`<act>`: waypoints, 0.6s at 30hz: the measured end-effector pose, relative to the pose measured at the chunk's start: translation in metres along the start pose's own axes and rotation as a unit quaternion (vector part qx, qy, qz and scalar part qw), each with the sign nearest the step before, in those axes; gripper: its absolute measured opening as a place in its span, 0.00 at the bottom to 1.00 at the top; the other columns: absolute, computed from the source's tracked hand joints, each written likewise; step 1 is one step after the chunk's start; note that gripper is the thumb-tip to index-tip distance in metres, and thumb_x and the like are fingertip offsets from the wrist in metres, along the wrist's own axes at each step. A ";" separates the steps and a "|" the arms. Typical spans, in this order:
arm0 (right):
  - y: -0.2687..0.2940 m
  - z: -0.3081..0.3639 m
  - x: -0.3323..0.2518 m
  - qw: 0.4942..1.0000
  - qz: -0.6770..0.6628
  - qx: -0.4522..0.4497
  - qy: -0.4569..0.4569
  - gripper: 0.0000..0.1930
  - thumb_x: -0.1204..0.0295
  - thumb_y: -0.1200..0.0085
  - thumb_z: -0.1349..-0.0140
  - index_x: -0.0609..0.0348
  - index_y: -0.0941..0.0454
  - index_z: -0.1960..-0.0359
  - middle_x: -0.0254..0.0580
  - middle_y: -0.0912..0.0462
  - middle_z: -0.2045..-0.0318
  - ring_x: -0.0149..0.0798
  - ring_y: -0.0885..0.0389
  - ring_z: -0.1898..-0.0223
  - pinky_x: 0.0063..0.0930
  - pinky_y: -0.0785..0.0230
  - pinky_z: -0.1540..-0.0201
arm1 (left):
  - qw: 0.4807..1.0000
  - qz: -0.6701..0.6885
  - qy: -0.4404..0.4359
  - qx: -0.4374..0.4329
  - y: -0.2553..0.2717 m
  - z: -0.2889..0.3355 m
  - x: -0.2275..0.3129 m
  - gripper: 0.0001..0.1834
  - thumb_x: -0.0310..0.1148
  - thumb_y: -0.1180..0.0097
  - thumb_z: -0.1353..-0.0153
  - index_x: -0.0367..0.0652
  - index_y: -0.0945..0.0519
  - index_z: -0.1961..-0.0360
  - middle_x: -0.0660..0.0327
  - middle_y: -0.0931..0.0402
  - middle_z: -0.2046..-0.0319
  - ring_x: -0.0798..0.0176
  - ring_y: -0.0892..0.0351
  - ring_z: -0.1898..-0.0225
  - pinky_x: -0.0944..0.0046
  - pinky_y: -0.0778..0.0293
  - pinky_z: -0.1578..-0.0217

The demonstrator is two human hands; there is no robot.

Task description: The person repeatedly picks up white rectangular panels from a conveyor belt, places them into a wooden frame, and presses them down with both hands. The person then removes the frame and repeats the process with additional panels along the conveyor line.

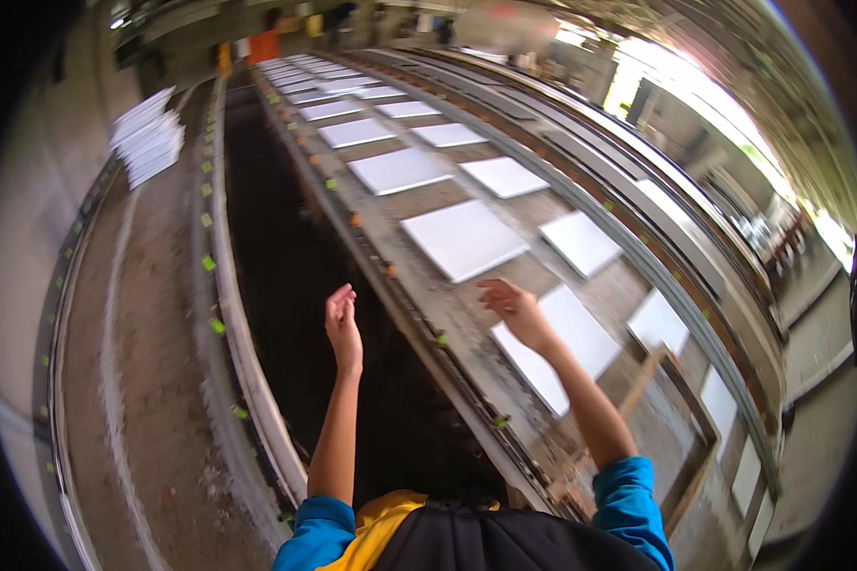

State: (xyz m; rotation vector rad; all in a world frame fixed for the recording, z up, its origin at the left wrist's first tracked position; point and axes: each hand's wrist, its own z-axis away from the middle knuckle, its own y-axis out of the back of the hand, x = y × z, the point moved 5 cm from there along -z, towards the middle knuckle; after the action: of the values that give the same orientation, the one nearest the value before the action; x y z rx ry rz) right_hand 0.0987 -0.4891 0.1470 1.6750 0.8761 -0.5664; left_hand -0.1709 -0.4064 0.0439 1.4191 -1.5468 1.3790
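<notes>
My left hand (344, 328) is raised over the dark gap beside the long table, fingers loosely extended and nothing in them. Above the table's near part hovers my right hand (511, 306), its fingers slightly bent and apart, also holding nothing. A white rectangular sheet (571, 344) lies beneath the right hand and forearm, partly covered by them. Just beyond it is another white sheet (465, 240). Both belong to two rows of white sheets that run away along the long table (352, 217). Some motion blur softens the hands and background.
A wooden frame (692, 400) rests on the table at the right. Left of the gap runs a second long table (157, 314), carrying a stack of white sheets (149, 141) at its far end. Green markers (209, 263) dot the table edges. More long tables (581, 152) stand to the right.
</notes>
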 end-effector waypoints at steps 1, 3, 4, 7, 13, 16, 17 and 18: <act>-0.043 -0.029 0.003 0.996 -0.080 -0.027 0.022 0.15 0.80 0.56 0.43 0.59 0.29 0.53 0.43 0.21 0.67 0.33 0.21 0.66 0.26 0.28 0.61 | 0.999 -0.021 0.002 0.028 0.023 -0.002 -0.016 0.16 0.37 0.58 0.36 0.44 0.29 0.51 0.65 0.27 0.55 0.71 0.30 0.53 0.69 0.38 0.54; -0.123 -0.068 -0.009 0.995 -0.080 -0.055 0.035 0.13 0.80 0.56 0.43 0.61 0.27 0.55 0.42 0.20 0.70 0.32 0.22 0.68 0.25 0.28 0.63 | 0.996 -0.054 0.012 0.066 0.061 -0.001 -0.052 0.14 0.34 0.56 0.38 0.42 0.27 0.54 0.65 0.27 0.61 0.72 0.29 0.60 0.72 0.35 0.59; -0.164 -0.080 -0.018 0.988 -0.137 -0.069 0.029 0.13 0.80 0.56 0.43 0.62 0.27 0.56 0.41 0.20 0.71 0.32 0.22 0.69 0.25 0.28 0.64 | 0.990 -0.102 0.030 0.094 0.081 0.002 -0.057 0.13 0.32 0.57 0.39 0.41 0.26 0.55 0.64 0.26 0.63 0.70 0.29 0.61 0.72 0.34 0.59; -0.273 -0.080 -0.004 0.967 -0.237 -0.089 0.029 0.13 0.81 0.57 0.42 0.60 0.26 0.56 0.40 0.21 0.74 0.30 0.21 0.72 0.24 0.29 0.69 | 0.974 -0.188 0.056 0.113 0.137 0.013 -0.102 0.15 0.35 0.56 0.41 0.38 0.27 0.57 0.55 0.25 0.61 0.60 0.25 0.59 0.64 0.31 0.56; -0.419 0.006 0.164 0.960 0.041 -0.262 -0.087 0.13 0.65 0.53 0.41 0.61 0.25 0.60 0.49 0.20 0.69 0.41 0.21 0.68 0.33 0.30 0.63 | 0.924 -0.280 0.163 0.203 0.216 0.072 -0.193 0.12 0.31 0.49 0.48 0.42 0.23 0.61 0.53 0.22 0.70 0.56 0.22 0.65 0.59 0.29 0.63; -0.455 0.041 0.285 0.930 0.111 -0.338 -0.093 0.14 0.66 0.57 0.40 0.61 0.24 0.60 0.53 0.22 0.64 0.46 0.23 0.61 0.38 0.33 0.56 | 0.911 -0.317 0.227 0.135 0.195 0.073 -0.204 0.16 0.38 0.49 0.46 0.41 0.23 0.58 0.53 0.22 0.64 0.52 0.24 0.58 0.59 0.30 0.57; -0.469 0.046 0.327 0.926 0.113 -0.350 -0.085 0.14 0.66 0.58 0.40 0.61 0.24 0.60 0.53 0.22 0.63 0.47 0.23 0.60 0.39 0.33 0.55 | 0.913 -0.291 0.247 0.144 0.194 0.070 -0.211 0.16 0.39 0.50 0.45 0.41 0.23 0.58 0.53 0.23 0.63 0.53 0.24 0.56 0.59 0.31 0.56; -0.481 0.046 0.372 0.925 0.115 -0.356 -0.069 0.15 0.66 0.58 0.40 0.61 0.24 0.60 0.54 0.23 0.62 0.47 0.24 0.59 0.39 0.34 0.53 | 0.916 -0.262 0.265 0.150 0.192 0.069 -0.223 0.16 0.39 0.51 0.44 0.41 0.23 0.58 0.52 0.23 0.62 0.53 0.25 0.55 0.59 0.31 0.55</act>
State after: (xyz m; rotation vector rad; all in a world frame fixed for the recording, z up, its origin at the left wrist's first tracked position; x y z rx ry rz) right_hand -0.0504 -0.3797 -0.4344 1.0328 0.6578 -0.1604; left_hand -0.2884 -0.4267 -0.2338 1.3407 -0.5698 1.5195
